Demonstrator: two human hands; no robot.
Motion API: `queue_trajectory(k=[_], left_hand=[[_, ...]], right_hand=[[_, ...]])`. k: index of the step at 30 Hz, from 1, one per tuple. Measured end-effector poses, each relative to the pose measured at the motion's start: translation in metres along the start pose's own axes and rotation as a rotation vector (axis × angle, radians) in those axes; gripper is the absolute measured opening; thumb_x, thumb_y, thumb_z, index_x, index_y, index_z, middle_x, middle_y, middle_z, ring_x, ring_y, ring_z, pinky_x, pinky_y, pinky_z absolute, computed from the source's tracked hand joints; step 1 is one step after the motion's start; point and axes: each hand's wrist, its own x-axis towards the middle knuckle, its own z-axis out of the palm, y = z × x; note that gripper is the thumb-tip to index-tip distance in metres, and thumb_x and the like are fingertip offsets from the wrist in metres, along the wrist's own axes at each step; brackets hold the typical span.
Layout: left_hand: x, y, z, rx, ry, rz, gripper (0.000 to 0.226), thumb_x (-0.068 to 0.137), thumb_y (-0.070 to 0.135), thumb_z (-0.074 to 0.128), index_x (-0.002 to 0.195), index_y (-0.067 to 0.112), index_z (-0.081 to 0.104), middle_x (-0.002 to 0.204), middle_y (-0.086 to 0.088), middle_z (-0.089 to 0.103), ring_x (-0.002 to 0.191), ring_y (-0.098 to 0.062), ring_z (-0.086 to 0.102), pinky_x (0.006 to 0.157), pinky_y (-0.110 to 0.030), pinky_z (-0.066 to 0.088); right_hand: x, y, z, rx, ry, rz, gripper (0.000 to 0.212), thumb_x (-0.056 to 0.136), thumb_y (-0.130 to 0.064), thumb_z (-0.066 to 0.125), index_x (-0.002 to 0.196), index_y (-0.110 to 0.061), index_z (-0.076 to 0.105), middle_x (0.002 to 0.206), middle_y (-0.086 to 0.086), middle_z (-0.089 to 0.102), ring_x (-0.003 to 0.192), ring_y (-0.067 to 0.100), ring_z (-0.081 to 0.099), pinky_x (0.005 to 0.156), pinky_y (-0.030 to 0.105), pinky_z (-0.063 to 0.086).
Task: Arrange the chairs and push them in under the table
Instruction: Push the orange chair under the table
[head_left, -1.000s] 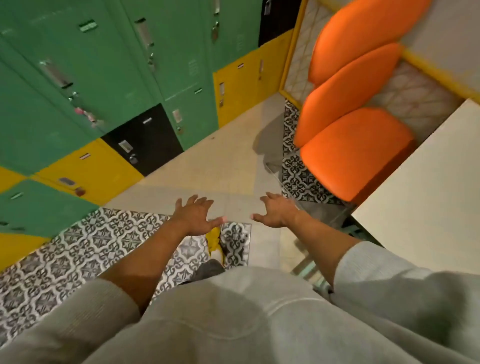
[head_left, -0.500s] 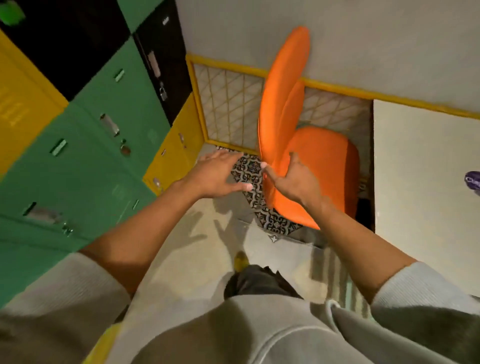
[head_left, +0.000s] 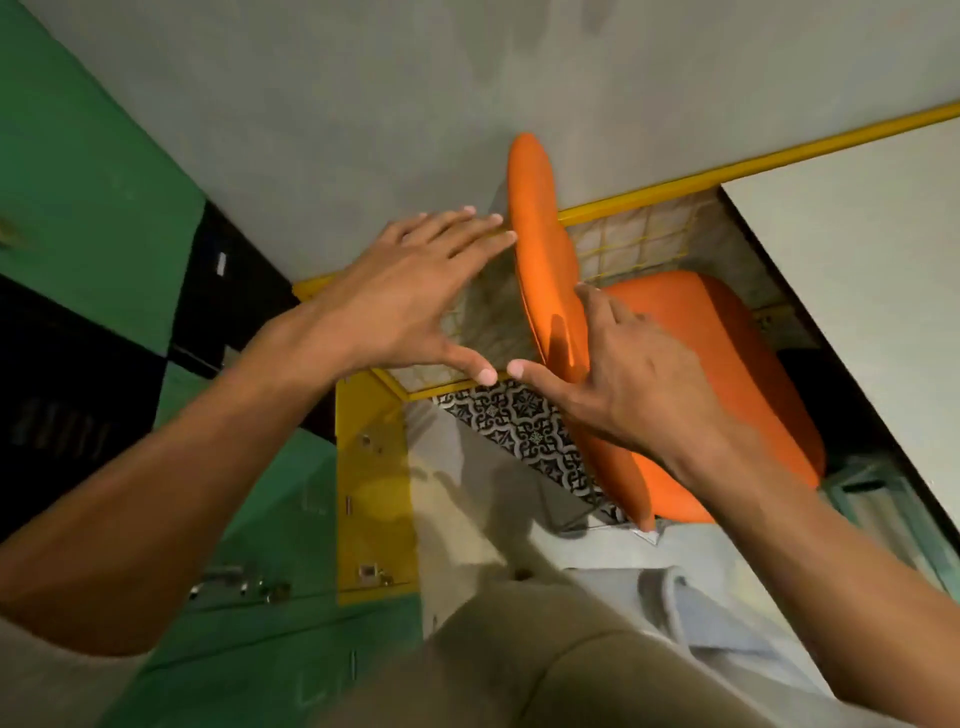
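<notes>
An orange chair (head_left: 727, 364) stands beside the white table (head_left: 857, 291), its seat partly under the table's edge and its backrest (head_left: 545, 260) seen edge-on. My left hand (head_left: 410, 296) is spread open, fingertips just touching the left face of the backrest near its top. My right hand (head_left: 639, 379) lies against the backrest lower down, fingers on the seat side and thumb on the other side, loosely around its edge without a firm grip.
Green, black and yellow lockers (head_left: 156, 415) line the left side. A grey wall with a yellow rail and wire mesh panel (head_left: 639, 244) runs behind the chair. Patterned and plain floor tiles (head_left: 519, 431) lie below my hands.
My view has turned toward the chair and wall. Both hands have risen and come closer to the backrest; the left now touches it near the top.
</notes>
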Motion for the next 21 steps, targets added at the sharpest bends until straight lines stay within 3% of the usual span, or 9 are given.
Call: queue_trajectory(k=[5,12,18,21], left_hand=[[0.073,-0.052,-0.006,0.098,-0.047,0.242,0.14,0.06,0.109,0.043,0.17,0.027,0.014,0.178,0.003,0.012,0.163,-0.019,0.01,0.126,-0.046,0.017],[0.198,-0.105,0.023,0.189,-0.204,0.645,0.142,0.058,0.113,0.034,0.17,0.03,0.007,0.178,0.006,0.007,0.164,-0.016,0.004,0.132,-0.047,0.009],[0.299,-0.155,0.051,0.181,-0.276,0.852,0.149,0.048,0.118,0.031,0.17,0.033,0.014,0.177,0.012,0.009,0.163,-0.013,0.008,0.132,-0.047,0.008],[0.333,-0.176,0.064,0.164,-0.274,0.96,0.147,0.046,0.118,0.034,0.168,0.034,0.025,0.174,0.014,0.019,0.16,-0.014,0.02,0.129,-0.046,0.013]], right_hand=[[0.021,-0.007,0.0,0.008,-0.075,0.128,0.112,0.088,-0.094,0.04,0.169,-0.02,0.018,0.171,0.005,0.038,0.15,0.032,0.046,0.11,0.052,0.052],[0.048,-0.005,0.017,0.03,-0.153,0.468,0.116,0.08,-0.103,0.019,0.169,-0.027,0.017,0.176,-0.004,0.03,0.158,0.025,0.035,0.113,0.05,0.047],[0.107,-0.023,0.034,0.195,-0.119,0.805,0.127,0.069,-0.111,0.029,0.169,-0.034,0.016,0.176,-0.012,0.029,0.156,0.019,0.037,0.112,0.047,0.05],[0.125,-0.047,0.04,0.176,-0.03,0.957,0.13,0.065,-0.115,0.021,0.168,-0.035,0.022,0.173,-0.012,0.035,0.151,0.019,0.046,0.108,0.047,0.052]])
